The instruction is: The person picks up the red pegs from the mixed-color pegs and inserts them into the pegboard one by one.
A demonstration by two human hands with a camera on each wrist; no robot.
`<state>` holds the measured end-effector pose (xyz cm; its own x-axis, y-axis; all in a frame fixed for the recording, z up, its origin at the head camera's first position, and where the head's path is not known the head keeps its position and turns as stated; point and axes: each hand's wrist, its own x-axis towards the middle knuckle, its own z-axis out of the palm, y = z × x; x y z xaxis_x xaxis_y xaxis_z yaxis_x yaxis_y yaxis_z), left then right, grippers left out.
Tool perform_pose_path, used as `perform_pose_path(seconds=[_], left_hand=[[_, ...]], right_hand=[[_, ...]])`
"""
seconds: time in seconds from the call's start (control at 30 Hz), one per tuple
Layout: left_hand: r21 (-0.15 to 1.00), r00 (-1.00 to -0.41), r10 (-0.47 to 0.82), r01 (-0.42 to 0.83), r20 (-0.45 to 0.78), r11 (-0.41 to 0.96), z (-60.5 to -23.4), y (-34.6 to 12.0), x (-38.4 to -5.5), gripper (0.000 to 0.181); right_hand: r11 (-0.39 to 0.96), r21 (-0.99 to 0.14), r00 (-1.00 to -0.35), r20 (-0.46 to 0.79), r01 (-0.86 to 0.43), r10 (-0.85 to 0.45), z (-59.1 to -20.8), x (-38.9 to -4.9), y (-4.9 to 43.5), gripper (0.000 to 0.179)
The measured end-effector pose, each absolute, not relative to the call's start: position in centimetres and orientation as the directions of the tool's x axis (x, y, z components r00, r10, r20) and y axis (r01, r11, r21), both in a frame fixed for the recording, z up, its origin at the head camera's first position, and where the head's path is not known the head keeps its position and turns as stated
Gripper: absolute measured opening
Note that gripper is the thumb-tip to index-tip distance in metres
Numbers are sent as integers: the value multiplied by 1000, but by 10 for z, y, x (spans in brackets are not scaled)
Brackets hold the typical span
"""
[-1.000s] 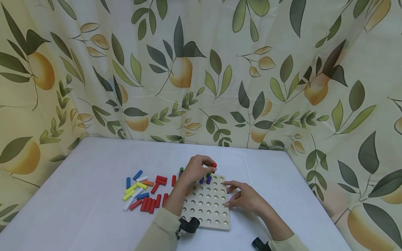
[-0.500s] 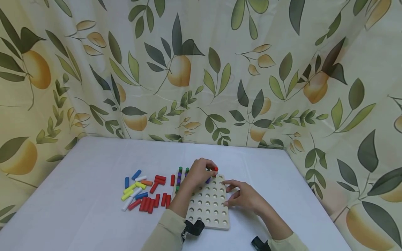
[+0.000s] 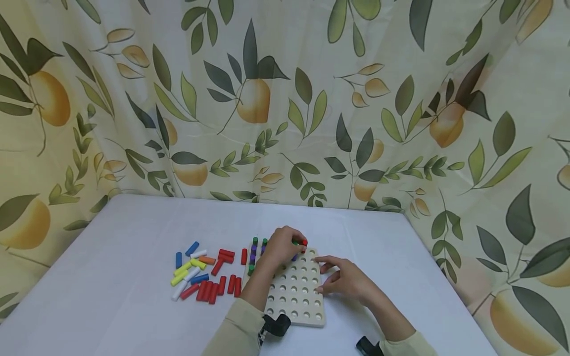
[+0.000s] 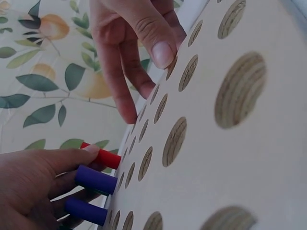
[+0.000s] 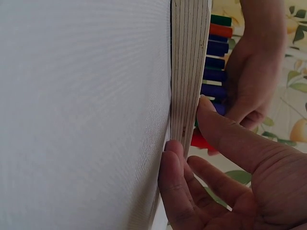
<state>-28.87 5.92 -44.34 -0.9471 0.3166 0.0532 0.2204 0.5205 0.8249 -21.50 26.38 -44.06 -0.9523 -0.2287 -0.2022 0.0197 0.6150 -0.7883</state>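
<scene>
My left hand (image 3: 281, 245) reaches over the far part of a pale wooden pegboard (image 3: 299, 295). Thumb and fingers pinch a red peg (image 4: 109, 158), which stands at a hole near the far right corner. Beside it in the left wrist view, purple pegs (image 4: 96, 178) stand upright in the board, close to the same hand. My right hand (image 3: 349, 281) holds the board's right edge, its thumb at the upper edge and its fingertips low along the side in the right wrist view. The left forearm hides part of the board's left side.
Left of the board lie loose red pegs (image 3: 206, 290), yellow pegs (image 3: 181, 268), blue pegs (image 3: 192, 248), white pegs (image 3: 180, 289) and an orange peg (image 3: 207, 259). Green-topped pegs (image 3: 255, 241) stand at the board's far left. A patterned curtain (image 3: 285, 109) hangs behind the white table (image 3: 147, 237).
My left hand has moved slightly right and down with the red peg, bringing it to the board's far right corner. The right hand stays at the edge.
</scene>
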Motion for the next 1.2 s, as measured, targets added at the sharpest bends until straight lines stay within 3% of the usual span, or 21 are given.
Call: perform_pose_path(seconds=[1.2], left_hand=[[805, -950, 311, 214, 39, 553, -445, 58, -289, 7]], right_hand=[[639, -769, -953, -198, 6, -229, -440, -213, 263, 75]])
